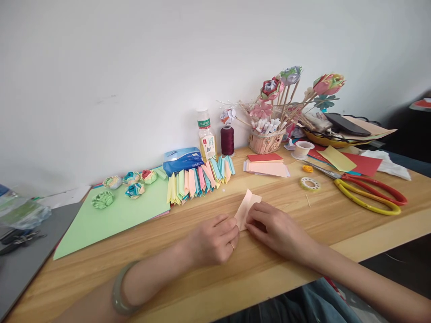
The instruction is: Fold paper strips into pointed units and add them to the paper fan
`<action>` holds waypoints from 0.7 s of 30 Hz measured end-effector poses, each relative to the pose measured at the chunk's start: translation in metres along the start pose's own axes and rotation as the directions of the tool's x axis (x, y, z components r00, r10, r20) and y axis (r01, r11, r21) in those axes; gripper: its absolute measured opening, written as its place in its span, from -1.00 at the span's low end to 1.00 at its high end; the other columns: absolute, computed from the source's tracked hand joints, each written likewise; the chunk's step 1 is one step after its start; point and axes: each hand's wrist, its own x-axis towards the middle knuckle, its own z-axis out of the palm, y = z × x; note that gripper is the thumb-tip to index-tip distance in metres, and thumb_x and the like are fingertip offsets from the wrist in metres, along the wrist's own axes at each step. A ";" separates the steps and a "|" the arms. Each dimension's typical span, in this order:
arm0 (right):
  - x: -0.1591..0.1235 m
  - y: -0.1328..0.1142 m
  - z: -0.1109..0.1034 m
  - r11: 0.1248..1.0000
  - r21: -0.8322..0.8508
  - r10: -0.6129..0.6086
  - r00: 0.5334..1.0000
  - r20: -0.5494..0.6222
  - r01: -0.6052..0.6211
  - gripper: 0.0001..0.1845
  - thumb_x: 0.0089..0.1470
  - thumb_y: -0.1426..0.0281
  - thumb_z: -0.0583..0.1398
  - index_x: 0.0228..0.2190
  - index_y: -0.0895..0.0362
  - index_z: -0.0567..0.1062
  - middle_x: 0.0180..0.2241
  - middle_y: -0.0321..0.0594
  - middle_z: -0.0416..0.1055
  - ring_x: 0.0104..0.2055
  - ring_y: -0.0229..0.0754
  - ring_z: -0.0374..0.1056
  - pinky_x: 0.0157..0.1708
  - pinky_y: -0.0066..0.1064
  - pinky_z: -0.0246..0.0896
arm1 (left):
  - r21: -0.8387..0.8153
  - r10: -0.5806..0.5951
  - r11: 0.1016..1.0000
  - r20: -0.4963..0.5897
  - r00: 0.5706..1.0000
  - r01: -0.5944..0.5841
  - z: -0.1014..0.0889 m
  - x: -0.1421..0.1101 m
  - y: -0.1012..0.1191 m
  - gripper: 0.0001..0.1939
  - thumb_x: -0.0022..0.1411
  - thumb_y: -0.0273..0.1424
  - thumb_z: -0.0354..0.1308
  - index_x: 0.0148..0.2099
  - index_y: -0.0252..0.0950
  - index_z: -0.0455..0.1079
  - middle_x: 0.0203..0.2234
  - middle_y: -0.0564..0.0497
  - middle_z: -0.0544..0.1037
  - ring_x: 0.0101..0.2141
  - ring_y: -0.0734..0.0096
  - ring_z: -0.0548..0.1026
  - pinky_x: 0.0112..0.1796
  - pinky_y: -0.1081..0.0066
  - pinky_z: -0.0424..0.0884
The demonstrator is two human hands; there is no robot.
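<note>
A small pale pink sheet of paper [245, 208], creased with one side folded up, lies between my two hands over the table. My left hand [217, 240] has its fingers curled and closed on the paper's left lower edge. On the opposite side, my right hand [274, 226] pinches the paper's right edge between thumb and fingers. Beyond my hands is a row of folded coloured paper pieces [198, 181]. A stack of pink paper slips [267, 168] with a red one on top lies farther right.
Scissors [340, 177] with red and yellow handles lie right, near a tape roll [310, 183]. Paper flowers [103, 199] rest on green sheets [117, 224] at left. A bottle [207, 139], purple thread spool [227, 140] and flower basket [266, 142] stand along the wall.
</note>
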 end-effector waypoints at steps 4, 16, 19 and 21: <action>0.001 -0.001 0.004 0.998 -0.001 0.064 0.998 -0.011 -0.064 -0.80 0.03 0.59 0.09 -0.56 0.15 0.35 -0.50 -0.22 0.33 -0.46 -0.22 0.25 -0.48 -0.43 0.14 | 0.000 -0.004 1.000 -0.001 1.000 0.004 0.002 0.000 0.000 -0.84 0.23 -0.62 0.08 -0.38 -0.42 0.43 -0.45 -0.03 0.54 -0.28 0.36 0.48 -0.21 0.36 0.43; 0.001 -0.001 0.006 0.994 0.039 0.104 0.995 0.005 -0.104 -0.83 -0.01 0.61 0.12 -0.56 0.16 0.35 -0.49 -0.25 0.31 -0.48 -0.25 0.23 -0.48 -0.46 0.10 | -0.080 -0.189 0.976 0.147 0.971 0.202 0.000 0.002 0.005 -0.83 0.33 -0.56 -0.03 -0.21 -0.43 0.40 -0.38 -0.05 0.48 -0.24 0.32 0.41 -0.26 0.36 0.40; 0.001 0.000 0.007 0.993 0.047 0.109 0.994 0.013 -0.109 -0.83 0.01 0.60 0.11 -0.56 0.17 0.35 -0.49 -0.24 0.31 -0.47 -0.24 0.23 -0.48 -0.45 0.10 | -0.117 -0.262 0.950 0.200 0.944 0.288 0.001 0.003 0.008 -0.82 0.35 -0.53 -0.05 -0.22 -0.42 0.38 -0.38 -0.05 0.45 -0.24 0.31 0.40 -0.30 0.37 0.39; 0.000 0.001 0.008 0.992 0.049 0.114 0.993 0.016 -0.115 -0.82 0.03 0.59 0.11 -0.55 0.17 0.36 -0.49 -0.23 0.31 -0.47 -0.23 0.23 -0.47 -0.44 0.11 | -0.143 -0.275 0.939 0.229 0.934 0.312 0.001 0.002 0.009 -0.81 0.36 -0.51 -0.07 -0.19 -0.40 0.37 -0.37 -0.04 0.43 -0.26 0.32 0.38 -0.30 0.37 0.38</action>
